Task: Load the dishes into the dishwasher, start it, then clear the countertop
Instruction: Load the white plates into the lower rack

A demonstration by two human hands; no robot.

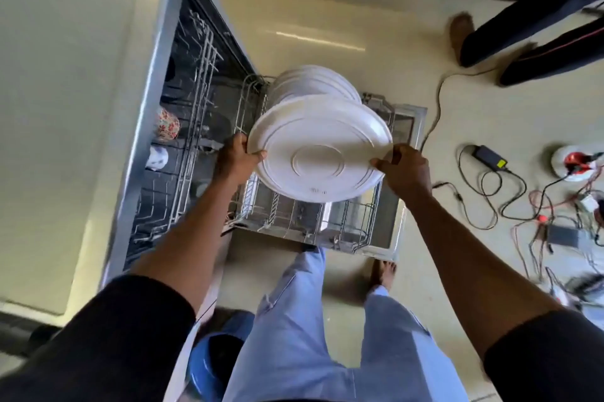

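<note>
White plate point(318, 153), underside and foot ring turned toward the camera, held tilted between both hands. Left hand point(237, 158): curled round the plate's left rim, thumb on the near face, fingers behind it. Right hand point(405, 169): pinching the opposite rim, thumb tip on the near face. Both forearms are bare; dark sleeves cover the upper arms. The plate hangs in the air directly above the lower rack point(294, 218), which lies below and between the hands and stands out over the open dishwasher door point(403, 127). Just beyond the held plate, farther from the hands, a row of white plates point(313, 81) stands on edge at the far end of the same rack, close together and leaning alike; whether the held plate touches the nearest one cannot be told. To the left of the left hand, the dishwasher's dark interior holds the upper rack point(192, 101), with a floral cup point(167, 123) and a white cup point(157, 156) close to that hand. Farther left lies the pale surface point(65, 107). To the right of the right hand, on the cream floor point(327, 9), lie a black power adapter point(490, 156) and tangled cables point(541, 218); beyond them, another person's legs point(539, 25) in dark trousers. Below the hands: pale blue trousers point(287, 320) and a bare foot point(384, 271) beside the door's near edge.
</note>
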